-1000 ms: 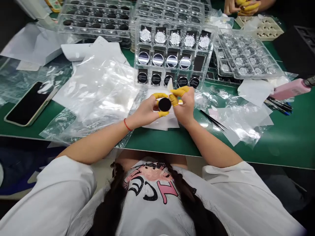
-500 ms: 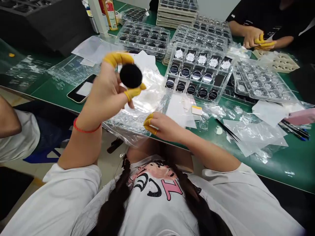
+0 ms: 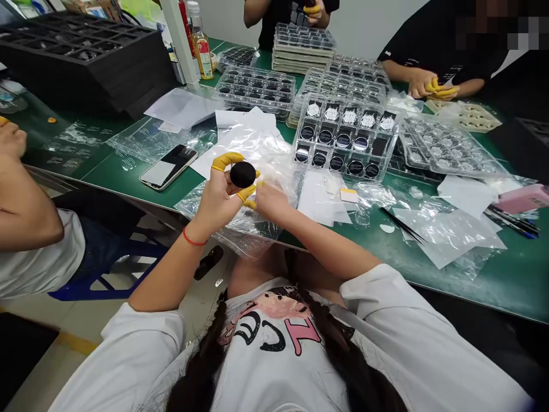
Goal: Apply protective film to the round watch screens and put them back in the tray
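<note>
My left hand [image 3: 221, 197], with yellow finger cots on thumb and finger, grips a flat black disc [image 3: 242, 174] by its edge above the plastic-covered table front. Close to the disc's right side is my right hand [image 3: 273, 200], its fingers curled together and slightly blurred. Whether it touches the disc or pinches anything small I cannot tell. Crumpled clear plastic sheeting [image 3: 257, 146] lies beneath and behind both hands. To the right, a clear tray [image 3: 388, 150] leans with round watch dials in its pockets, silver-patterned ones in the top row and dark ones below.
A phone [image 3: 168, 167] lies left of my hands. Black tweezers [image 3: 403, 225] and paper sheets [image 3: 441, 237] are at right. Stacked trays [image 3: 304, 48], a bottle [image 3: 201, 51] and a black foam block [image 3: 86, 74] stand behind. Co-workers' hands [image 3: 435, 87] work across the table.
My left hand has moved away from me and rightward with the black disc, lower over the table. The right hand has risen slightly to meet it. The camera view has tilted up a little.
</note>
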`<state>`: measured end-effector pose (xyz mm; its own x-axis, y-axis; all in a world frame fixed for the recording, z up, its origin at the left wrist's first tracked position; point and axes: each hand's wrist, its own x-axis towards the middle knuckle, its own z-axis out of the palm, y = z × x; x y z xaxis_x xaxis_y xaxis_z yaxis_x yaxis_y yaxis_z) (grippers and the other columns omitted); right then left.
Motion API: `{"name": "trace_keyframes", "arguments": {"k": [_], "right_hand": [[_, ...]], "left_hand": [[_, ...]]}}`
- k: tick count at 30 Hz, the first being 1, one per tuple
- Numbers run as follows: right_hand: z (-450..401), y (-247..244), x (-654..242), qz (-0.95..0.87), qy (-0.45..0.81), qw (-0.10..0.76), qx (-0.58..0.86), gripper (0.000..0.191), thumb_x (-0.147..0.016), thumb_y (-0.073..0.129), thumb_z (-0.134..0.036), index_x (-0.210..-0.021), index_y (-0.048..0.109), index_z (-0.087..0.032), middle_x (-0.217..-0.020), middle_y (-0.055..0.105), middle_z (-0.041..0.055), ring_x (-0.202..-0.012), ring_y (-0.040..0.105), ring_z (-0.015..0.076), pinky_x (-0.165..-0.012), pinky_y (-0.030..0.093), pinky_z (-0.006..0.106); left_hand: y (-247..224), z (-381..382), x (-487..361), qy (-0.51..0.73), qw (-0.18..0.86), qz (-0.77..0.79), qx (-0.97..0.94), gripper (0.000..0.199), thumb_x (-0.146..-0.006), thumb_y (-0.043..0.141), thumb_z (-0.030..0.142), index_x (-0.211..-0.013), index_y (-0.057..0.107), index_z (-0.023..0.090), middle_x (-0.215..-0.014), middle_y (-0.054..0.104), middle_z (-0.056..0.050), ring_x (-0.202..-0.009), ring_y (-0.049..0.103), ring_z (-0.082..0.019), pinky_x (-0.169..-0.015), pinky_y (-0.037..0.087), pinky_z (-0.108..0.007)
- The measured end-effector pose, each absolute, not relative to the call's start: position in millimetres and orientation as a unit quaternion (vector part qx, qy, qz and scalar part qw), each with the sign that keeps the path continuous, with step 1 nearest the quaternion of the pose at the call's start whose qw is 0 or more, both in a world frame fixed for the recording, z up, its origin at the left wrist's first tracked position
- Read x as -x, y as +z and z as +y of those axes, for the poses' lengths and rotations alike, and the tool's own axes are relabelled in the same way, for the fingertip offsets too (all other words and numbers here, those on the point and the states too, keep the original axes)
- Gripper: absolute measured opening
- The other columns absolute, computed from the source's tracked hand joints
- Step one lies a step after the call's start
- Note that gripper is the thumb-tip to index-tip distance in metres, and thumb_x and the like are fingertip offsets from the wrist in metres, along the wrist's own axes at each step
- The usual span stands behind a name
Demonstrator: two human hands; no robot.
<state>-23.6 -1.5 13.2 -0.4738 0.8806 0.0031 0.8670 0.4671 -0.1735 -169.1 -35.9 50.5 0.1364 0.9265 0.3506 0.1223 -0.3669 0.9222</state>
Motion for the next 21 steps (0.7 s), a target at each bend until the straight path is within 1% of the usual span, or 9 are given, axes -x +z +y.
{"name": "trace_keyframes", "arguments": {"k": [3,7,8,11,13,14,17,19,21], "right_hand": [[-15,11,21,-0.857,0.066,-0.014,0.51,0.077,-0.09,0.056,-0.057,-0.134,0.05,0.006,-0.138,0.053,0.0339,-0.138,0.046,0.04,-0.121,0.025,0.055],[-43,13,15,-0.886,0.03,-0.058,0.46,0.042,-0.099,0.041,-0.023,-0.128,0.059,0.001,-0.136,0.058,0.0282,-0.13,0.057,0.0331,-0.113,0.041,0.046],[-50,16,13,-0.89,0.018,-0.062,0.451,0.04,-0.098,0.036,-0.014,-0.126,0.061,0.0,-0.133,0.061,0.0267,-0.126,0.06,0.0316,-0.11,0.045,0.044],[-75,32,1,-0.911,-0.017,-0.03,0.411,0.039,-0.095,0.036,-0.005,-0.122,0.065,-0.001,-0.124,0.068,0.0224,-0.115,0.068,0.0289,-0.1,0.054,0.04],[-94,45,-13,-0.926,-0.051,0.045,0.371,0.037,-0.095,0.038,-0.007,-0.116,0.068,-0.003,-0.118,0.072,0.0205,-0.113,0.07,0.0276,-0.095,0.058,0.038],[-104,52,-21,-0.93,-0.071,0.093,0.347,0.036,-0.095,0.038,-0.008,-0.111,0.071,-0.006,-0.116,0.073,0.0198,-0.112,0.07,0.027,-0.093,0.06,0.038],[-130,70,-44,-0.932,-0.112,0.2,0.282,0.035,-0.095,0.04,-0.01,-0.101,0.074,-0.012,-0.112,0.075,0.0174,-0.106,0.073,0.0261,-0.088,0.063,0.039],[-145,76,-56,-0.935,-0.107,0.223,0.255,0.033,-0.093,0.043,-0.01,-0.101,0.075,-0.015,-0.107,0.076,0.0158,-0.103,0.074,0.0271,-0.083,0.065,0.04],[-157,79,-65,-0.942,-0.086,0.224,0.237,0.03,-0.093,0.046,-0.013,-0.1,0.075,-0.016,-0.106,0.076,0.016,-0.104,0.073,0.0293,-0.083,0.066,0.042]], "left_hand": [[51,-38,175,0.53,0.391,0.415,-0.627,0.059,-0.075,0.072,0.032,-0.121,0.036,0.024,-0.109,0.067,-0.007,-0.11,0.07,-0.022,-0.097,0.057,-0.038],[46,-47,192,0.531,0.394,0.448,-0.602,0.06,-0.073,0.075,0.031,-0.119,0.037,0.023,-0.103,0.069,-0.006,-0.102,0.073,-0.021,-0.094,0.059,-0.04],[45,-52,196,0.529,0.395,0.454,-0.598,0.06,-0.073,0.076,0.031,-0.118,0.038,0.022,-0.102,0.07,-0.005,-0.099,0.074,-0.02,-0.091,0.06,-0.039],[43,-70,212,0.518,0.4,0.488,-0.577,0.061,-0.072,0.079,0.03,-0.118,0.04,0.024,-0.096,0.071,-0.002,-0.077,0.074,-0.015,-0.068,0.063,-0.027],[43,-82,222,0.493,0.418,0.536,-0.544,0.06,-0.072,0.081,0.03,-0.117,0.04,0.025,-0.084,0.07,0.002,-0.05,0.065,-0.01,-0.041,0.049,-0.018],[44,-88,225,0.474,0.442,0.545,-0.532,0.06,-0.074,0.08,0.031,-0.117,0.039,0.026,-0.083,0.071,0.002,-0.043,0.062,-0.01,-0.034,0.043,-0.017],[47,-101,225,0.44,0.507,0.542,-0.505,0.056,-0.079,0.075,0.036,-0.118,0.035,0.027,-0.104,0.074,-0.005,-0.046,0.066,-0.012,-0.033,0.044,-0.019],[48,-106,217,0.403,0.548,0.539,-0.497,0.056,-0.081,0.073,0.038,-0.12,0.034,0.027,-0.114,0.073,-0.008,-0.057,0.072,-0.016,-0.039,0.052,-0.022],[49,-110,204,0.37,0.586,0.53,-0.488,0.058,-0.079,0.075,0.038,-0.12,0.036,0.026,-0.112,0.074,-0.009,-0.074,0.077,-0.021,-0.051,0.06,-0.026]]}}
